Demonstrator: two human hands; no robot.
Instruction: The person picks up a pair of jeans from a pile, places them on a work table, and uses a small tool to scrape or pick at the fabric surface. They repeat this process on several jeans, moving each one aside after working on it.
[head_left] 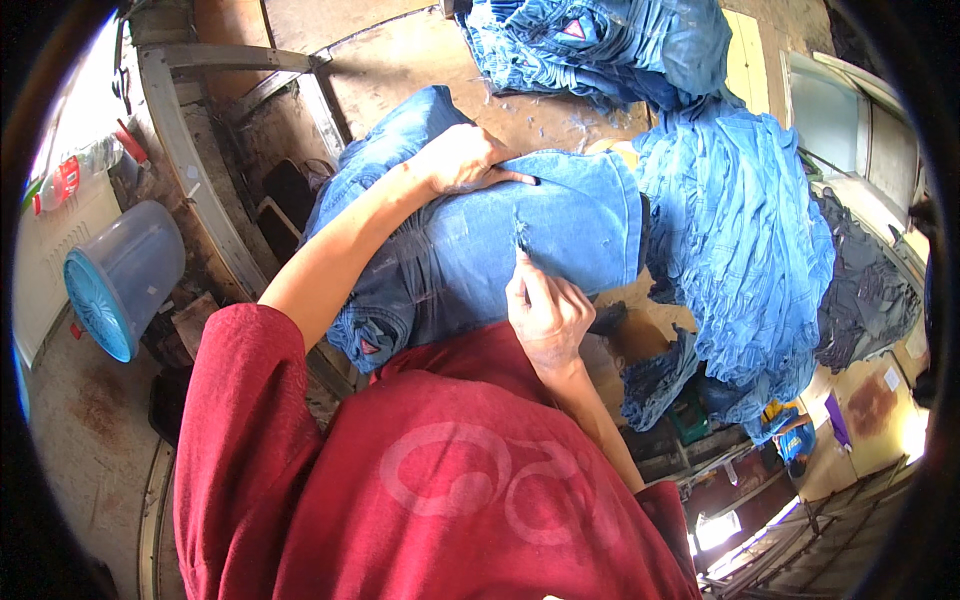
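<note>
A pair of blue jeans (590, 215) lies stretched before me, its hemmed leg end pointing right. A small frayed, whitish spot marks the middle of the leg. My left hand (465, 160) is closed on the denim at the leg's upper edge, one digit stretched along the cloth. Below the frayed spot, my right hand (550, 310) is closed, its fingertips touching the denim there. Something small and dark shows at those tips, too small to name. Darker rolled denim (375, 325) bunches at the leg's left end, near my body.
Folded jeans (600, 45) are stacked at the far side of the wooden table (400, 65). Crumpled light-blue denim (735, 240) heaps at right, beside dark grey cloth (865, 285). A clear tub with a blue base (125, 275) lies at left. Another person (790, 435) is at lower right.
</note>
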